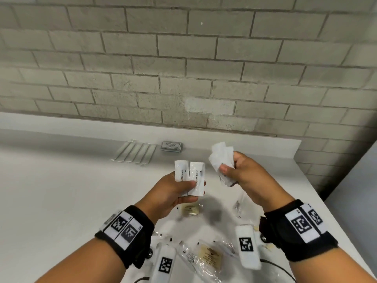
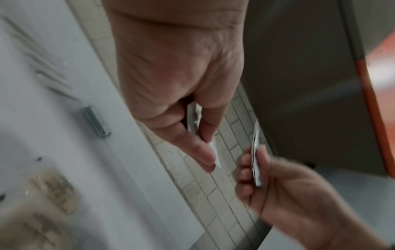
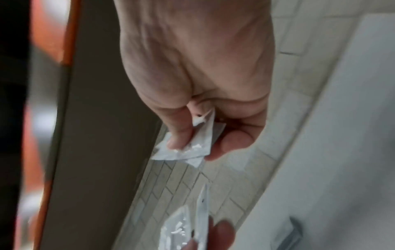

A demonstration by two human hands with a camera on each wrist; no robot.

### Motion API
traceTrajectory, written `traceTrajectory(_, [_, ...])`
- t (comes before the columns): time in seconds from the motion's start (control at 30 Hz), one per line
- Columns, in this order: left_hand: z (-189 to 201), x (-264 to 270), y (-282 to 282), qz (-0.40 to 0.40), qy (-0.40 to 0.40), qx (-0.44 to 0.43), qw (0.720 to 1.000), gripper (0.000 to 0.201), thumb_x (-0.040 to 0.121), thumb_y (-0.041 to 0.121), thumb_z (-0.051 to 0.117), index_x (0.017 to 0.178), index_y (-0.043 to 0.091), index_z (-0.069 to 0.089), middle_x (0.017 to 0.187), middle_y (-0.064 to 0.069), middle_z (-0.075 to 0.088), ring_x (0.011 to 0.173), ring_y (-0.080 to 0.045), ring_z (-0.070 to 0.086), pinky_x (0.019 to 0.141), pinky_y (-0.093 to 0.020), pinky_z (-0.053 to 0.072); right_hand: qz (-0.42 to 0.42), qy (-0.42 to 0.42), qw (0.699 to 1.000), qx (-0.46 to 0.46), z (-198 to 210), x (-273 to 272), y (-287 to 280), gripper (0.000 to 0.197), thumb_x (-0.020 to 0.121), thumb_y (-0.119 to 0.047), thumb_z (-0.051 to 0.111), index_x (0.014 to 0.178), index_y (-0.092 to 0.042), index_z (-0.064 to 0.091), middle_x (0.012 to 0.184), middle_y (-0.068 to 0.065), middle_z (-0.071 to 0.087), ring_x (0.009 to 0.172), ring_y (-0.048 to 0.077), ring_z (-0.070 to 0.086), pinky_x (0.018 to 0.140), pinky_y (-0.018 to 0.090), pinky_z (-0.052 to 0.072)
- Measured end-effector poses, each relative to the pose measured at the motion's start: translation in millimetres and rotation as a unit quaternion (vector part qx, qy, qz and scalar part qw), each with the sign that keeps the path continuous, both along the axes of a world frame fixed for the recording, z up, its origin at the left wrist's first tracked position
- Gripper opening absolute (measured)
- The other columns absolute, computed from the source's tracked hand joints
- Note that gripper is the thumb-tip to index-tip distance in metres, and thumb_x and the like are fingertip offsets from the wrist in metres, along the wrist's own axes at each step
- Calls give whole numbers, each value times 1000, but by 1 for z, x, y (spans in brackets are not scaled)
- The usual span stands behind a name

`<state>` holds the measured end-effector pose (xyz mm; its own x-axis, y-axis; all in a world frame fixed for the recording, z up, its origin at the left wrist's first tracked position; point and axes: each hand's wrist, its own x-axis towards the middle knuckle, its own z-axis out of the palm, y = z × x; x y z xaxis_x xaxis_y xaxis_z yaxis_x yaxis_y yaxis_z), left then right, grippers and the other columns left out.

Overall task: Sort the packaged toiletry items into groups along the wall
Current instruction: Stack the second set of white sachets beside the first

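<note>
My left hand [image 1: 179,188] holds two white toothpaste sachets [image 1: 189,176] side by side, thumb across their fronts, above the white counter [image 1: 61,190]. Just to the right, my right hand [image 1: 234,170] pinches a small bundle of white sachets [image 1: 221,158], thumb on top. In the left wrist view the toothpaste sachets [image 2: 193,118] show edge-on between the fingers. The right wrist view shows the bundle [image 3: 188,148] under the thumb. Against the wall lie a row of clear-wrapped long items [image 1: 135,153] and a stack of grey packets [image 1: 171,147].
Loose packets lie on the counter below my hands: a beige soap packet [image 1: 190,209], another beige packet [image 1: 210,257] and clear wrappers [image 1: 238,205]. The brick wall [image 1: 183,68] runs behind the counter. The counter's right edge [image 1: 318,180] drops to the floor.
</note>
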<state>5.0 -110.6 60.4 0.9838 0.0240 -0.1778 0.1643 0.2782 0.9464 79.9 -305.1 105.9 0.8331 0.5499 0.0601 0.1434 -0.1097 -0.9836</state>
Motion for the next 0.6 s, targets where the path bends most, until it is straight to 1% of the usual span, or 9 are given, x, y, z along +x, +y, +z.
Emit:
traceTrajectory(0.07, [2,1,0,-3,8,72,997,23,86,2,64,109,3,62,94,-10,69,77,-19,69,61,-24,57,78,-122,980,-137,17,-3,4,9,92,-16,61,99,-21,61,87,-13,58,77,6,56,71,25,48])
traceTrajectory(0.1, [4,2,1,-13,10,104,994,22,82,1,67,103,4,64,86,-8,68,70,-16,67,59,-23,55,118,-196,945,-232,24,-5,7,4,93,-19,59,97,-19,59,96,-11,53,87,9,55,81,29,48])
traceTrajectory(0.17, [8,3,2,-45,11,144,989,23,72,4,69,94,8,66,78,-5,67,65,-15,65,57,-24,53,182,-297,851,-393,29,-6,17,18,93,-27,58,104,-13,57,113,-4,45,103,16,48,94,35,43])
traceTrajectory(0.2, [9,3,2,-55,11,146,988,24,69,7,67,92,10,66,77,-5,68,65,-15,65,57,-25,53,203,-319,817,-435,28,-8,23,24,92,-29,57,110,-12,55,119,-1,43,108,17,46,97,37,42])
traceTrajectory(0.27, [9,3,3,-62,-1,117,991,23,69,9,64,91,15,66,80,-4,68,68,-16,66,58,-25,53,213,-356,782,-466,18,-14,32,31,91,-29,58,119,-16,52,121,2,44,109,21,47,95,40,45])
traceTrajectory(0.33, [6,5,5,-58,-7,78,995,23,73,6,62,94,15,66,85,-6,69,73,-19,67,60,-27,54,173,-379,787,-456,6,-19,36,27,90,-25,60,114,-19,50,112,3,50,102,21,50,88,41,48])
traceTrajectory(0.43, [3,2,8,-38,-2,29,999,18,87,16,65,104,11,65,94,-10,71,80,-21,69,65,-29,57,121,-319,842,-418,-3,-24,33,24,91,-20,59,104,-23,40,100,2,56,90,21,57,78,39,50])
traceTrajectory(0.53, [5,0,12,12,35,-10,999,46,95,49,41,107,12,65,88,-10,72,72,-21,69,54,-24,54,85,-209,906,-359,-6,-24,25,31,94,-26,55,120,-25,38,107,-1,58,94,20,58,83,37,47])
traceTrajectory(0.6, [7,-1,17,13,60,-11,998,66,93,62,25,104,11,66,80,-12,72,56,-20,66,42,-21,42,71,-205,918,-331,-1,-16,21,23,94,-26,56,113,-20,44,105,-4,54,95,18,56,84,36,45])
